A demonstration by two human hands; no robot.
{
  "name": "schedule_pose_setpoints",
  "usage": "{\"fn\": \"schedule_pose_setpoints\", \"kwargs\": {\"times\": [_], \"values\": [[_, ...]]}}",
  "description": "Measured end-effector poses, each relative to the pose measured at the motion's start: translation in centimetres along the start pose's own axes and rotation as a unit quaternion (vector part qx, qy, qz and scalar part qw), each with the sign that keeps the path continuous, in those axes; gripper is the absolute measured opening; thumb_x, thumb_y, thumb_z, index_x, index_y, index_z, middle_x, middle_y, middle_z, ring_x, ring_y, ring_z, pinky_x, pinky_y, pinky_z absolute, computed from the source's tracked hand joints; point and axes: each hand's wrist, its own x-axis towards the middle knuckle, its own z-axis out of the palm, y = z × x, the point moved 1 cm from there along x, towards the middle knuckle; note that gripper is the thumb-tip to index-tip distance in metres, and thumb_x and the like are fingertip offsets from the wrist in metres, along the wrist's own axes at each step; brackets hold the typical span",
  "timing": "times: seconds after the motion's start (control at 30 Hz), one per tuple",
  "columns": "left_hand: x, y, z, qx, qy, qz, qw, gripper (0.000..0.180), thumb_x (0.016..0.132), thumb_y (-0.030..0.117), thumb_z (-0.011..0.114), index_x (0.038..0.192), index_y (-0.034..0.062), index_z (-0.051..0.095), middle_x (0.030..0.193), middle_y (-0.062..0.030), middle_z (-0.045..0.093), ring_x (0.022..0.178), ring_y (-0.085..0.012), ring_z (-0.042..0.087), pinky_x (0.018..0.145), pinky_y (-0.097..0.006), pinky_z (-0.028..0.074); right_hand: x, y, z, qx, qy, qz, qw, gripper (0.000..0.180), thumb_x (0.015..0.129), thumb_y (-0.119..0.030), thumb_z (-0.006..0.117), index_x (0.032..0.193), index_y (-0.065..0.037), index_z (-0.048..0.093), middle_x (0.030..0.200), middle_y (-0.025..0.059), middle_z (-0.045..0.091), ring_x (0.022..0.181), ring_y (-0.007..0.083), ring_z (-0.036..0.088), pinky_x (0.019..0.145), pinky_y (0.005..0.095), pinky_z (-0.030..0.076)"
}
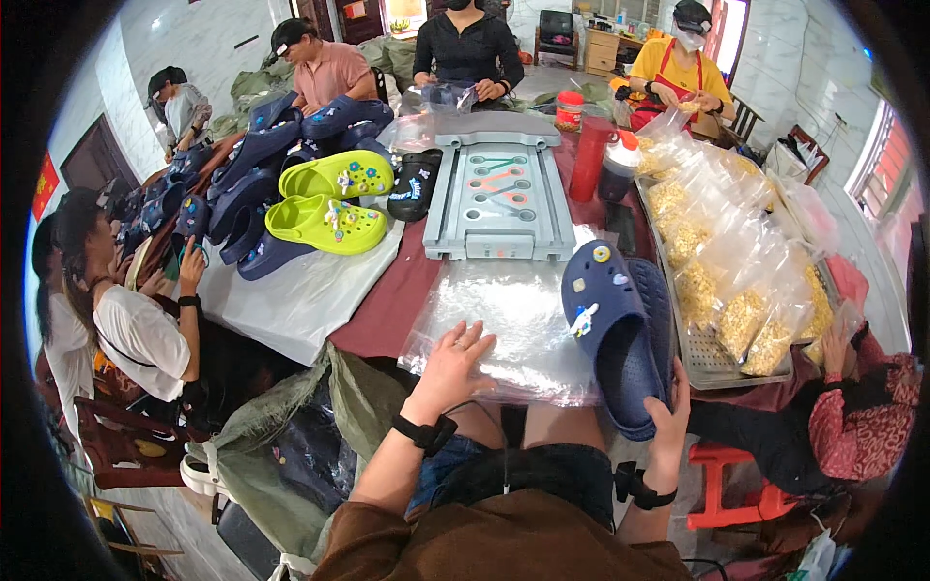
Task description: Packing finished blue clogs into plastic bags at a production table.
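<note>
My right hand (668, 414) grips a pair of navy foam clogs (610, 308) by the heel end, to the right of the clear plastic bags. The nearer clog has small charms on its toe. The second clog lies against it, mostly hidden. My left hand (451, 370) rests with fingers spread on the near left part of the stacked clear plastic bags (513, 315), holding nothing. Just beyond the bags lies a grey plastic case (499, 208) with coloured shapes on its top.
Lime clogs (329, 225), a black clog (415, 184) and piled navy clogs (254, 155) stand left. On the right, a metal tray (717, 373) bears bagged yellow food (722, 261), near a red cup (589, 160) and dark bottle (620, 165). Several people sit around; an open sack (262, 445) stands lower left.
</note>
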Motion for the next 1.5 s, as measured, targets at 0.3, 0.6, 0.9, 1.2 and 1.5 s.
{"fn": "schedule_pose_setpoints", "kwargs": {"times": [0.3, 0.6, 0.9, 1.2, 1.5], "values": [[1.7, -0.5, -2.4, -0.082, 0.035, -0.005, 0.996, 0.029, 0.089, 0.014, 0.070, 0.118, 0.0092, 0.073, 0.130, -0.0130, 0.068, 0.128, -0.0381, 0.056, 0.106, -0.047, 0.047, -1.2, 0.8, -2.3, 0.080, -0.003, 0.012, 0.997, 0.092, 0.075, -0.018, 0.068, 0.154, 0.007, 0.031, 0.144, 0.0209, 0.049, 0.130, 0.0288, 0.053, 0.110, 0.0378, 0.041], [0.4, 6.8, -4.3, -0.043, 0.038, 0.030, 0.998, 0.015, 0.092, 0.013, 0.067, 0.103, 0.0043, 0.072, 0.107, -0.0108, 0.074, 0.094, -0.0327, 0.070, 0.079, -0.041, 0.057, -1.7, 1.0, -2.2, 0.079, -0.001, -0.003, 0.997, 0.089, 0.077, -0.019, 0.064, 0.154, 0.007, 0.030, 0.145, 0.0220, 0.049, 0.132, 0.0310, 0.053, 0.112, 0.0401, 0.041], [-1.7, 10.1, -4.0, -0.042, 0.074, -0.032, 0.996, 0.015, 0.090, 0.011, 0.067, 0.104, 0.0041, 0.070, 0.102, -0.0116, 0.072, 0.088, -0.0345, 0.070, 0.075, -0.043, 0.056, -3.6, -3.9, -0.8, 0.055, -0.050, -0.018, 0.997, 0.109, 0.065, -0.037, 0.077, 0.154, 0.007, 0.032, 0.141, 0.0230, 0.052, 0.131, 0.0300, 0.053, 0.113, 0.0385, 0.038], [1.2, 9.3, -5.3, -0.327, 0.078, -0.072, 0.939, 0.023, 0.085, 0.008, 0.066, 0.106, 0.0001, 0.071, 0.098, -0.0182, 0.062, 0.088, -0.0365, 0.064, 0.079, -0.040, 0.051, -5.6, -5.7, -2.4, 0.154, -0.213, 0.093, 0.960, 0.119, 0.053, -0.031, 0.087, 0.151, 0.010, 0.034, 0.141, 0.0263, 0.054, 0.129, 0.0331, 0.056, 0.111, 0.0394, 0.039], [2.3, 11.1, -11.1, -0.342, 0.146, -0.064, 0.926, 0.022, 0.098, 0.008, 0.063, 0.116, -0.0003, 0.074, 0.081, -0.0046, 0.057, 0.076, -0.0119, 0.051, 0.067, -0.028, 0.040, -5.7, -6.1, -2.8, 0.127, -0.231, 0.090, 0.960, 0.117, 0.052, -0.028, 0.086, 0.150, 0.010, 0.036, 0.140, 0.0246, 0.055, 0.130, 0.0324, 0.056, 0.113, 0.0388, 0.038]]}}
